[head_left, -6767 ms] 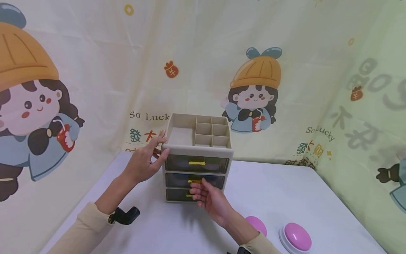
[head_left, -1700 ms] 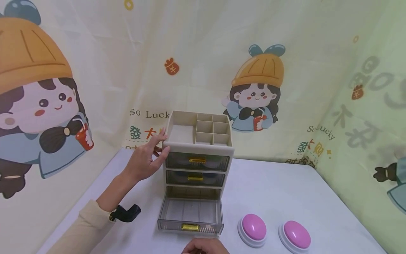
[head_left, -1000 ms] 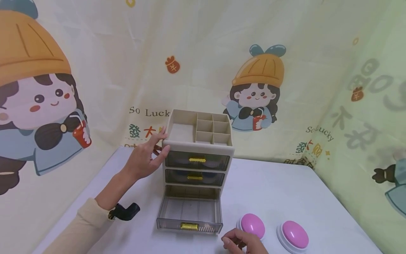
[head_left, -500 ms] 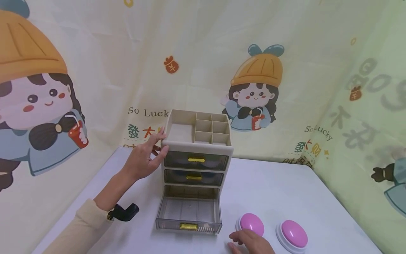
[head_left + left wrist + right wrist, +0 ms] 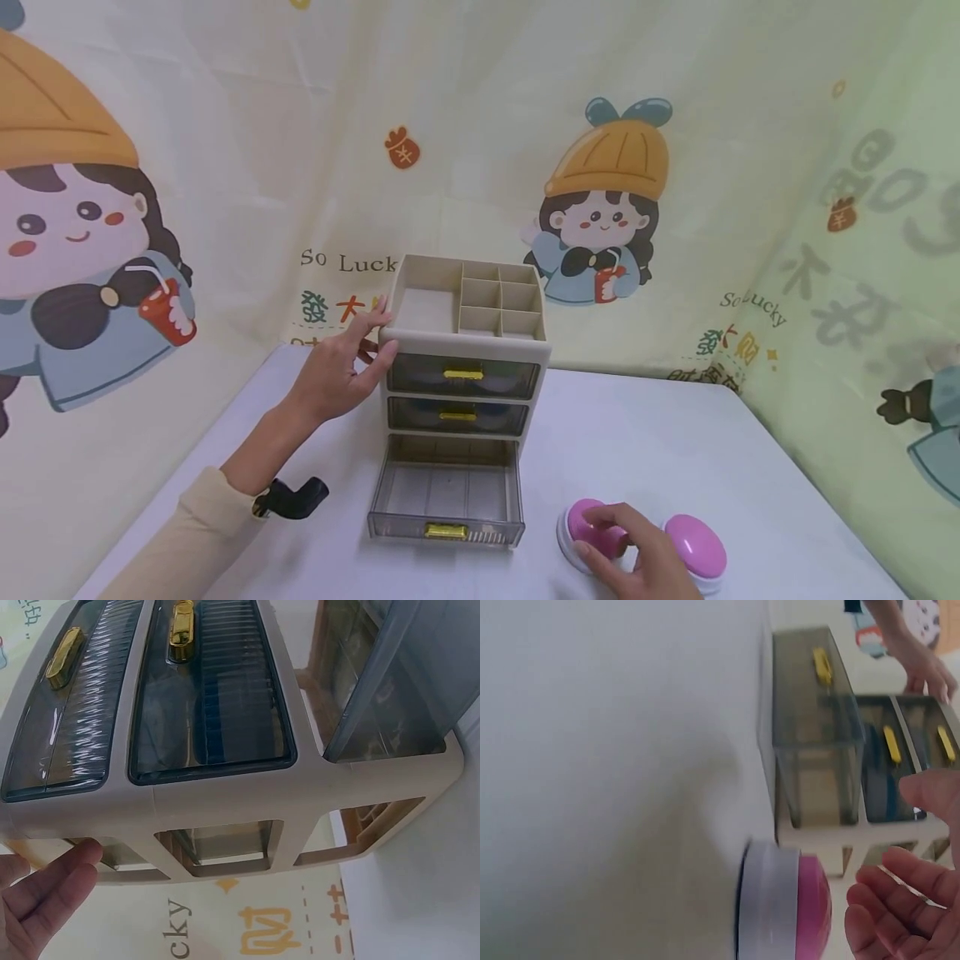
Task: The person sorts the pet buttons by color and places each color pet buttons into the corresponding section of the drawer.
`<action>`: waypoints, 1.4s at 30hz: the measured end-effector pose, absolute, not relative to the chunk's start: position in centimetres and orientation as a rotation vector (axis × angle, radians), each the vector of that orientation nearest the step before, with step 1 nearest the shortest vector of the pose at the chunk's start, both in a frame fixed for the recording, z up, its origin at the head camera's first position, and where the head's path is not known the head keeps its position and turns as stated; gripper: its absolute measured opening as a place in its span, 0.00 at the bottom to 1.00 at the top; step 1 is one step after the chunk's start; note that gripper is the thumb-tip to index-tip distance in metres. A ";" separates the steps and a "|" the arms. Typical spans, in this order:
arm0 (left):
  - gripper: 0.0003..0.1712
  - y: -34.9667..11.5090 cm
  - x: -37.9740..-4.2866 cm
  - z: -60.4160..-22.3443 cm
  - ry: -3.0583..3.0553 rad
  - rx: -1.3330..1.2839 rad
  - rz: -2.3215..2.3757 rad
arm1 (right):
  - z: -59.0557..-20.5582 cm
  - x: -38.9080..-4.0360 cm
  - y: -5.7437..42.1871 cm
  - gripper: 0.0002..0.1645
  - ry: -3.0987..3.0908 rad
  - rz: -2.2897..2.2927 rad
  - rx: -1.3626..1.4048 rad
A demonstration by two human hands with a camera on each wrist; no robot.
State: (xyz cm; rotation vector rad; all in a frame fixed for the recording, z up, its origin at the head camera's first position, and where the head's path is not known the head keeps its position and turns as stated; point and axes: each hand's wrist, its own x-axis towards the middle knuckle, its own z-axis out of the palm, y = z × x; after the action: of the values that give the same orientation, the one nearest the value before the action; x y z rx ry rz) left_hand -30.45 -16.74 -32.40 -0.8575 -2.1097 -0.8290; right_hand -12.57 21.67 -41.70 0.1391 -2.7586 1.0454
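Note:
A beige desktop drawer organizer (image 5: pixel 467 340) stands on the table, its bottom drawer (image 5: pixel 450 492) pulled out with nothing visible inside. Both upper drawers are closed and have gold handles. My left hand (image 5: pixel 337 375) rests against the organizer's upper left side, thumb at the front corner; in the left wrist view its fingertips (image 5: pixel 86 859) lie by a side opening. Over the nearer pink domed button (image 5: pixel 585 515) on a white round base hovers my right hand (image 5: pixel 647 557), fingers loosely bent. The right wrist view shows that hand (image 5: pixel 915 885) apart from the button's dome (image 5: pixel 812 907).
A second pink button (image 5: pixel 696 546) sits just right of the first, partly behind the right hand. The white table (image 5: pixel 645 442) meets a printed cloth backdrop (image 5: pixel 465 100) behind and at the sides. Divided compartments (image 5: pixel 498 300) top the organizer.
The bottom drawer, closed in the earliest frame, has come out toward me. My right hand has left it and moved right, over the nearer pink button. The left hand has stayed put.

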 end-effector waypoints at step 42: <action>0.24 -16.7 -30.3 -32.4 -2.125 -0.847 -0.831 | -43.6 -15.2 24.8 0.48 -2.990 1.005 0.052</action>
State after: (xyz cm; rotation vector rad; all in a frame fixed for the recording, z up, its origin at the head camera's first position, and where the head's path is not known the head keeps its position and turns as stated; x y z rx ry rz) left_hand -30.26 -16.73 -32.37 -0.8475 -2.1251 -0.8311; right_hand -15.20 24.78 -43.58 0.0518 -2.9903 1.0051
